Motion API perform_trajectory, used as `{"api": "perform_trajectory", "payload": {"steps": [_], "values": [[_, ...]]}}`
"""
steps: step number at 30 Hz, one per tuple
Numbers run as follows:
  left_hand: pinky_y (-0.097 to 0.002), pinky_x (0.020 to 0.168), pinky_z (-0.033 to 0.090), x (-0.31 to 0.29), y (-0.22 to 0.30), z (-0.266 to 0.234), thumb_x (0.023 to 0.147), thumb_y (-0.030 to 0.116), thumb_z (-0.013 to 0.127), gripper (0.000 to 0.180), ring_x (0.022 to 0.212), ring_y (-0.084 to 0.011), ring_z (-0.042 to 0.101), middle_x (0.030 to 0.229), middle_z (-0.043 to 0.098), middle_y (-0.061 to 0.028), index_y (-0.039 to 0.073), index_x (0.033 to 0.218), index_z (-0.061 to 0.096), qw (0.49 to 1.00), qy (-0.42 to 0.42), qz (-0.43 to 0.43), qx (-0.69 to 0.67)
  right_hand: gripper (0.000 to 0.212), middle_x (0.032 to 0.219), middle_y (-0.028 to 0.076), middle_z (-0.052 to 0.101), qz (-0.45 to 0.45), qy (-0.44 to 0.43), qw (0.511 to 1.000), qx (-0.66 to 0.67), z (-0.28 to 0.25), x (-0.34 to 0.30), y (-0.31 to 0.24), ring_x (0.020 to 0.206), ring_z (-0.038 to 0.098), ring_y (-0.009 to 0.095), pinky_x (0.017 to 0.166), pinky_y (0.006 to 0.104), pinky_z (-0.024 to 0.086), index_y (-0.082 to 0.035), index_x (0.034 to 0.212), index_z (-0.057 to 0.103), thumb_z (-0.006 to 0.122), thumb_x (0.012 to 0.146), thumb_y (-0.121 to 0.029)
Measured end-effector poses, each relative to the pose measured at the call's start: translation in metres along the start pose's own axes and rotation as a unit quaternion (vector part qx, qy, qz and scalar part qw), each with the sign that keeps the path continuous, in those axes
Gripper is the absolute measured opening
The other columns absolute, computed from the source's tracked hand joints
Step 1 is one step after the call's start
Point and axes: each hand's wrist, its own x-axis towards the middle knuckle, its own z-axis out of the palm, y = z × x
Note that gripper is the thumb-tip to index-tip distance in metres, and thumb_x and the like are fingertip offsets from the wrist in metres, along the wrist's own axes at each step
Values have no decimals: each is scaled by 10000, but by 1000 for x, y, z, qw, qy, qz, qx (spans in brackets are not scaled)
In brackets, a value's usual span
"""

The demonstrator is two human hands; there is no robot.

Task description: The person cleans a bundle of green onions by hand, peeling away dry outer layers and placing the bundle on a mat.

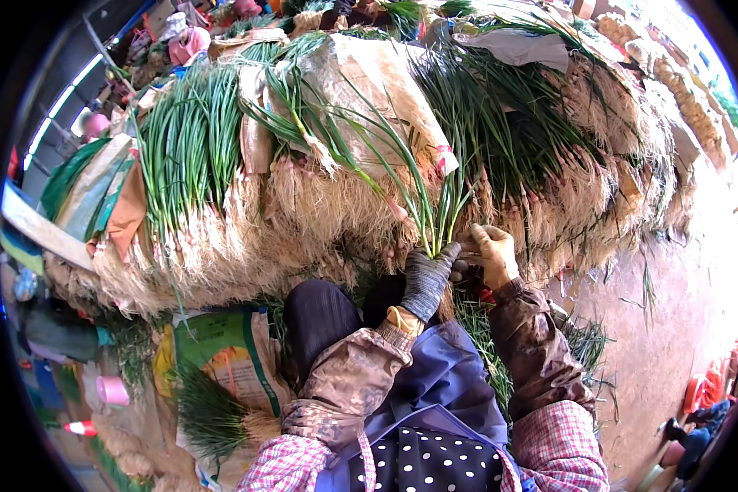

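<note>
My left hand [428, 279], in a dark grey ribbed glove, is wrapped round a small bunch of green onions [436, 225]. Their green leaves fan out away from me above the fist; the lower ends are mostly hidden under the glove. Close at its right side is my right hand [496, 254], in a pale yellowish covering, with thumb and fingers pinched together by the left thumb. What that pinch holds, if anything, I cannot make out. Just beyond both hands hang the pale roots of a long heap of green onions [193, 156].
Sacking [369, 90] lies over the middle of the heap. At lower left, a loose bunch of green onions [209, 402] rests by a green and white sack [221, 344]. A pink cup-like container [112, 390] stands farther left. Red items [701, 392] lie on the floor at right.
</note>
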Motion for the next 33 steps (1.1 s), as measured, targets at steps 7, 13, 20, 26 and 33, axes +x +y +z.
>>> {"api": "perform_trajectory", "payload": {"steps": [7,13,20,26,33], "values": [[-201,400,407,0,6,2,792,180,648,169,450,-70,509,652,603,-12,65,902,591,995,-6,-7,-95,315,770,134,629,-137,88,817,-554,-9,21,-28,681,611,282,626,366,496,-74,854,626,618,762,-374],[-211,357,322,6,-9,-5,758,75,658,191,400,-69,416,607,546,17,58,936,591,989,-73,-91,-86,307,782,150,622,-151,147,786,-582,-8,67,-71,764,590,334,660,398,458,-61,850,603,596,771,-357],[-202,450,388,11,-2,-7,772,106,655,71,489,-80,475,607,555,17,79,820,610,995,-58,-19,81,181,638,112,610,-273,1,858,-435,3,-64,-16,573,607,250,559,334,486,-69,739,610,636,755,-247],[-197,406,368,2,-7,5,768,97,650,64,455,-70,471,598,564,11,66,798,603,998,-22,-33,-39,302,705,97,633,-197,65,953,-220,5,-27,-14,595,593,180,575,294,468,19,942,596,588,830,-261],[-213,416,445,-10,10,3,815,111,605,97,485,-100,548,646,592,-31,30,856,573,996,-35,25,-83,198,602,26,564,56,120,981,139,27,-6,1,479,508,107,440,240,418,33,868,596,561,835,-159]]}}
